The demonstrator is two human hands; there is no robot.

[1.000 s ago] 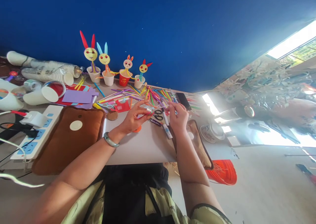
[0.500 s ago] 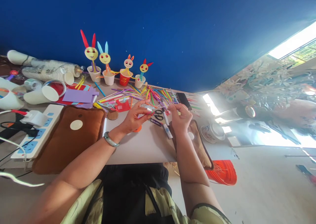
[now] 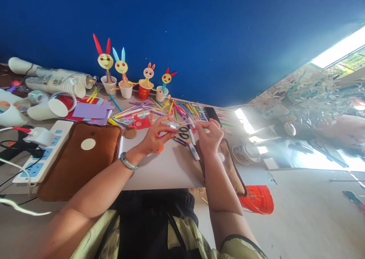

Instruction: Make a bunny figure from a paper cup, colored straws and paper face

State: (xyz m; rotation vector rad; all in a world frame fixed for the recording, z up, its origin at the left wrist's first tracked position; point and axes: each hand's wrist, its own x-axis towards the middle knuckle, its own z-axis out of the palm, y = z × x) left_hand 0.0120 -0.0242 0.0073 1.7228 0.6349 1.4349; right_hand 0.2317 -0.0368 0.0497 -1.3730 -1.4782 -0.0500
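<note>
Over the near part of the craft pile, my left hand [image 3: 157, 134], a bangle on its wrist, is closed with thumb and fingers around a small, shiny, clear piece [image 3: 172, 125]. A thin pale strip [image 3: 186, 122] runs taut from there to my right hand [image 3: 209, 135], whose fingers pinch its other end. The strip's exact kind is too fine to make out. Beneath and between the hands lie black-handled scissors [image 3: 183, 133], a white pen-like tube [image 3: 194, 151] and a dark purple pen [image 3: 180, 140]. Something orange [image 3: 159, 148] shows partly under my left hand.
Several rabbit-faced figures in paper cups [image 3: 125, 90] line the blue wall. Coloured sticks [image 3: 173, 110] are scattered before them. At left are a brown pad [image 3: 82, 164], a power strip [image 3: 42, 156] and stacked cups [image 3: 57, 86]; at right, a phone [image 3: 212, 115] and white bowl [image 3: 245, 154].
My right hand has shifted very slightly to the right, and a small yellowish thing now shows by its fingers. My left hand stays in place.
</note>
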